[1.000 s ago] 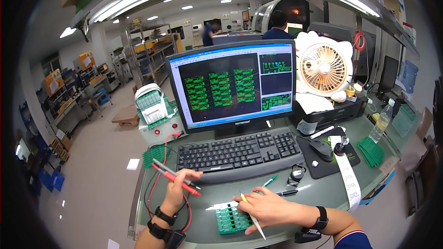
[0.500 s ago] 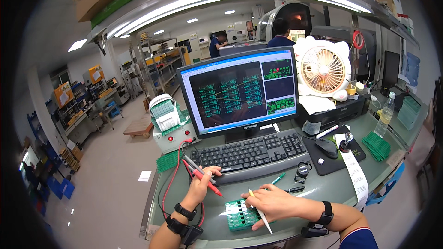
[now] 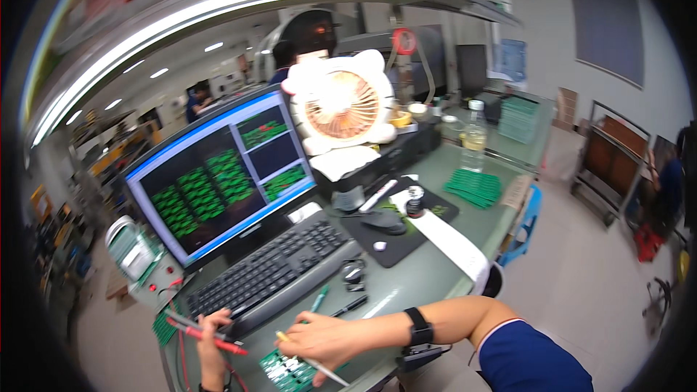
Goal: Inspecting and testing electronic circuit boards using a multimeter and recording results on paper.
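My left hand (image 3: 210,337) holds a red test probe (image 3: 210,339) and a thin dark one beside it, at the front left corner of the black keyboard (image 3: 279,271). My right hand (image 3: 319,340) grips a slim pale stick (image 3: 314,361) like a pen, its tip pointing down over a green circuit board (image 3: 283,372) on the grey-green desk (image 3: 421,279). A black watch sits on my right wrist (image 3: 417,327). Red leads trail from the probes toward the desk's left edge.
A monitor (image 3: 221,181) showing green board layouts stands behind the keyboard. A white desk fan (image 3: 340,104), a mouse (image 3: 385,222) on a black mat, a paper strip (image 3: 454,242), stacked green boards (image 3: 473,187) and a bottle (image 3: 474,136) lie to the right. People work far behind.
The view has swung right and tilted, so the desk now runs diagonally. My hands stay on the probes and the stick over the green board.
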{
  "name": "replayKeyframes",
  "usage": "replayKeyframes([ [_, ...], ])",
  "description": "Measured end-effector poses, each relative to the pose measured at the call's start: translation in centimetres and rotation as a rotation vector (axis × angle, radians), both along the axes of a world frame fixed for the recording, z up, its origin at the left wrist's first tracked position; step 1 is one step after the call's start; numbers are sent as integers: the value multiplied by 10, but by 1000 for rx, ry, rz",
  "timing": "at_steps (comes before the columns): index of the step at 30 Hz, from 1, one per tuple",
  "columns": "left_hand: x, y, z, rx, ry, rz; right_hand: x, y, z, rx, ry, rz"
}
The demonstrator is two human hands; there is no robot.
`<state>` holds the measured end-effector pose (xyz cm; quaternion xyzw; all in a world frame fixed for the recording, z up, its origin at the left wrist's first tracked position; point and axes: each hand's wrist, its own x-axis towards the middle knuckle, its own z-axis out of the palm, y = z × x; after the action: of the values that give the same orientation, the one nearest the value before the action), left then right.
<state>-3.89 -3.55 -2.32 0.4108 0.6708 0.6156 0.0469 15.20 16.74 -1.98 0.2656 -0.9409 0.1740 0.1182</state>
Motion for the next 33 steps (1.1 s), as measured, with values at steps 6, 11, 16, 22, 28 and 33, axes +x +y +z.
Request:
replayKeyframes([
  [6, 17, 17, 13, 23, -52, -61, 4, 7, -7, -53, 29, -13],
  [11, 18, 16, 18, 108, -225, -163, 1, 3, -18, -184, 265, -65],
  [16, 63, 8, 53, -168, -331, -215, -2, 14, 15, -652, -42, -197],
  [22, 94, 33, 67, -857, -368, -598, 7, 18, 36, -1069, -405, -15],
  [28, 90, 34, 40, -367, -366, -642, 14, 21, 38, -1274, -502, -155],
  [33, 70, 34, 36, -154, -596, -577, 14, 47, 37, -1092, -432, -205],
])
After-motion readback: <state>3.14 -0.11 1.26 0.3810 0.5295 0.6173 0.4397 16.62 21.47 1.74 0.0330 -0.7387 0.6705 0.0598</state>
